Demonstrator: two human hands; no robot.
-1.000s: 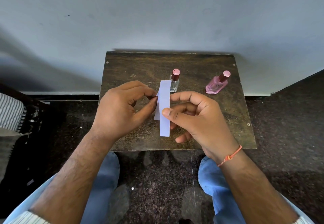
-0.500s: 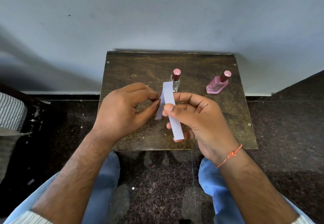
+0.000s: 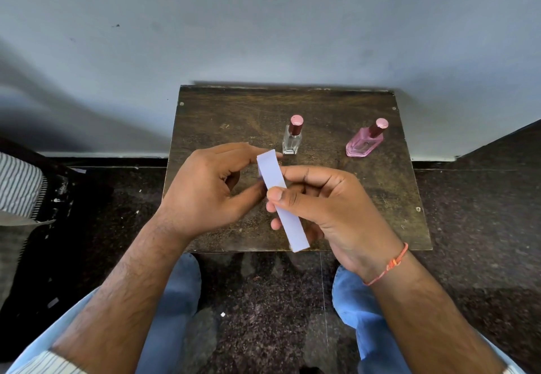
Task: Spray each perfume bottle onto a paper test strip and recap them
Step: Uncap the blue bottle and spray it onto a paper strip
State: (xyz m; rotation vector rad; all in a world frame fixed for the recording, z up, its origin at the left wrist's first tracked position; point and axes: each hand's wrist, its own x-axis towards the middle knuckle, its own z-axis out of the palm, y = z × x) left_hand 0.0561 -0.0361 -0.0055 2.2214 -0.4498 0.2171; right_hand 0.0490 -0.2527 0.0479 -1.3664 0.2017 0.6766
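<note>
From the head camera, the right hand (image 3: 330,212) pinches a white paper strip (image 3: 282,201) between thumb and fingers, the strip slanting from its upper end down past the palm. The left hand (image 3: 210,189) has its fingers curled at the strip's upper end, touching it; a second slip may sit behind, too hidden to tell. Just beyond the left fingertips stands the clear bottle (image 3: 292,138), capped. Farther off, beyond the right hand, the pink bottle (image 3: 364,143) stands capped on the wooden table (image 3: 234,116).
</note>
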